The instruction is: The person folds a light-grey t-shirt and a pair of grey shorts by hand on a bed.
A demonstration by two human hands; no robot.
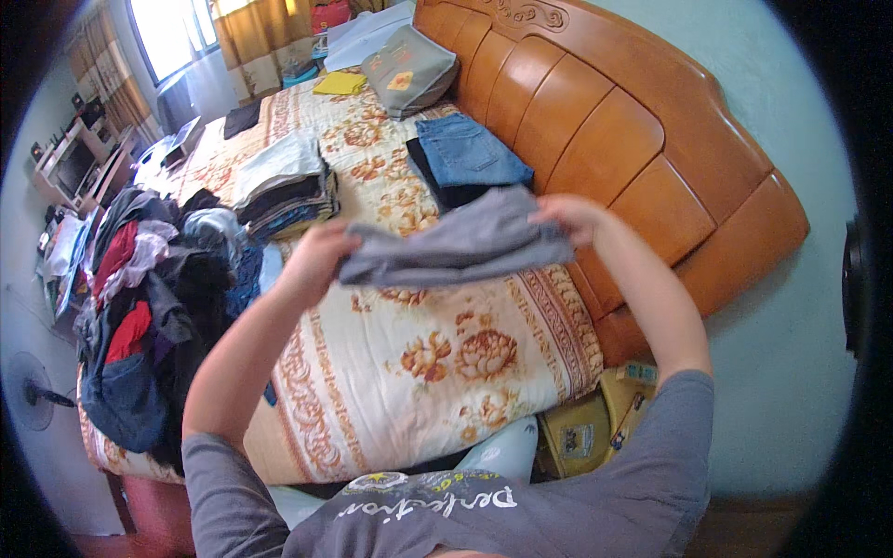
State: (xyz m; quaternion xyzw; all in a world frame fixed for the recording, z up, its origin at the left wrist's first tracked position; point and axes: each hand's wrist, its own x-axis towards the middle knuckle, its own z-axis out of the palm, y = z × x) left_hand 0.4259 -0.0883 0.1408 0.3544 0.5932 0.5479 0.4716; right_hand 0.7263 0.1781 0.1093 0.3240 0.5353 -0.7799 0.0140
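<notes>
A grey folded garment [456,245] is stretched between my two hands above the bed; I cannot tell what kind it is. Closed on its left end is my left hand [323,251]. My right hand [569,218] grips the right end near the upper edge, somewhat blurred. Just beyond the garment, folded blue jeans [473,152] lie on top of a dark folded piece [453,194] by the headboard. Further left stands a stack of folded clothes [281,173], with a pale piece on top.
A large heap of loose clothes [172,307] covers the bed's left side. The wooden headboard [595,130] borders the right. A floral bedspread [437,344] lies below the garment. At the far end are a grey pillow [409,74] and a yellow cloth [341,84].
</notes>
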